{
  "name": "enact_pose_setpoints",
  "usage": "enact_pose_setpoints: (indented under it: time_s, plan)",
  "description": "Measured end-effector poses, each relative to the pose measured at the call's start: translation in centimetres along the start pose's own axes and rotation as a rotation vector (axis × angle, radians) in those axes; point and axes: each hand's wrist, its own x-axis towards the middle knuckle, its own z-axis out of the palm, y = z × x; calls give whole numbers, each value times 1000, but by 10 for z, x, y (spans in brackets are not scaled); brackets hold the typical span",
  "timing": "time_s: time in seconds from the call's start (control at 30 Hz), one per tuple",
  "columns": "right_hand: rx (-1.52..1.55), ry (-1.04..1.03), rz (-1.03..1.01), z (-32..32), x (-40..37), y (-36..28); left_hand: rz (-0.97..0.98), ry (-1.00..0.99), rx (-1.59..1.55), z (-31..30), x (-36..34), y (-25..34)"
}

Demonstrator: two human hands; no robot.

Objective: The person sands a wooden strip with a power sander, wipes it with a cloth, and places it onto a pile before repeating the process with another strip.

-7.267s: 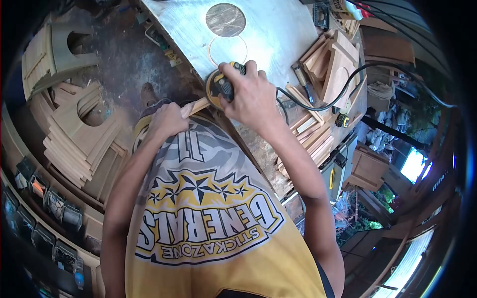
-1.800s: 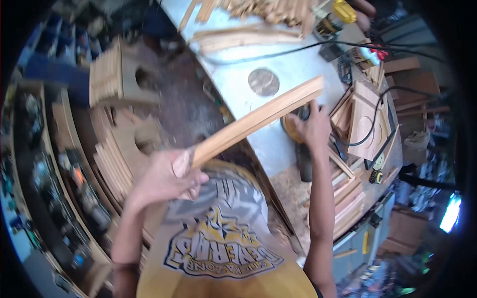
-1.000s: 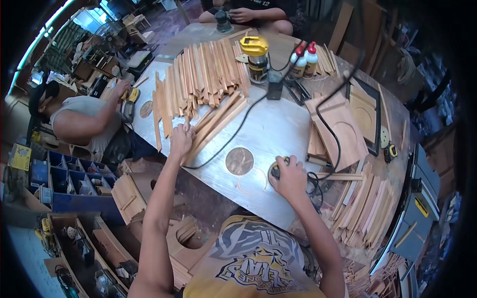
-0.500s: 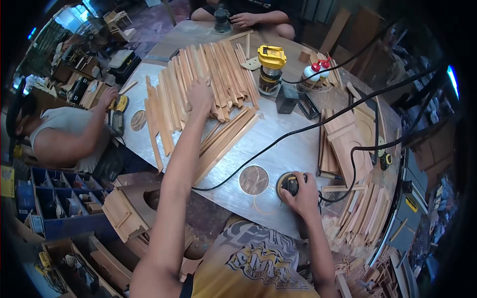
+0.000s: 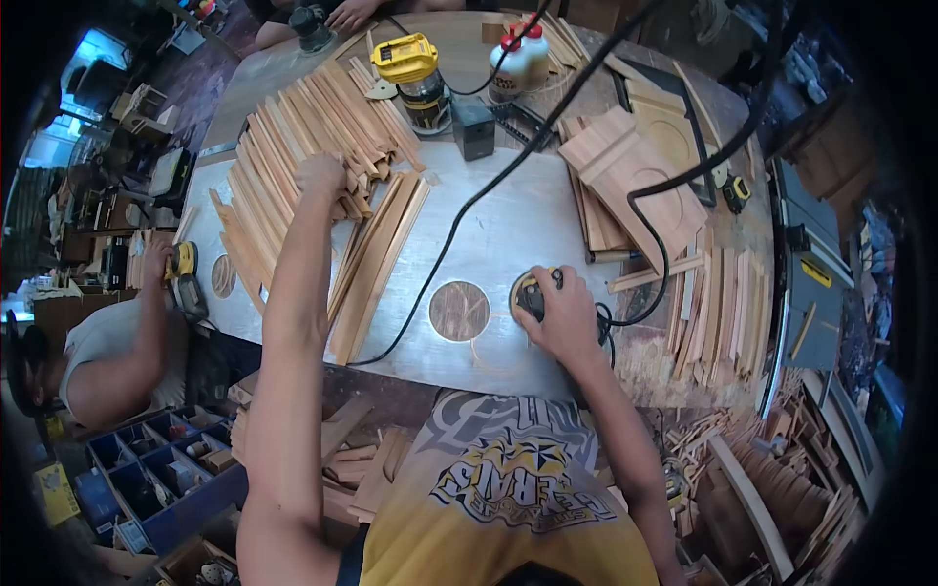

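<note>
My left hand (image 5: 322,176) reaches far forward onto a pile of thin wooden strips (image 5: 303,122). Its fingers are curled around strip ends near the front of the pile, partly hidden from me. My right hand (image 5: 562,313) is wrapped over a black and yellow sander (image 5: 529,293), which rests on the metal-topped table (image 5: 415,283). Left of the sander is a round wood-coloured patch (image 5: 459,311) in the metal. A few longer strips (image 5: 379,269) lie at an angle between my left forearm and that patch.
A black cable (image 5: 469,210) crosses above the table. A yellow-topped power tool (image 5: 405,61), glue bottles (image 5: 508,70), wooden panels (image 5: 635,176) and more strips (image 5: 718,308) lie around. At left, a co-worker's hand (image 5: 156,262) holds a sander (image 5: 184,264); another person sits at the far side.
My view has swung, so the table and its contents appear farther left and higher. My left hand remains at the strip pile, and my right hand stays on the sander.
</note>
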Motion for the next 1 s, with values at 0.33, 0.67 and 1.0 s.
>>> enact_pose_setpoints:
  time_s: [0.33,0.67,1.0]
  plan:
    - [-14,212,-131,2,1,-7,-25,-212,-208,-19,-18,-7]
    - [556,133,-304,-7,15,-42,213,277,-878,-78,-185,-113]
    - [2007,-609,152,27,89,-120,527,258,-1008,3,-431,-17]
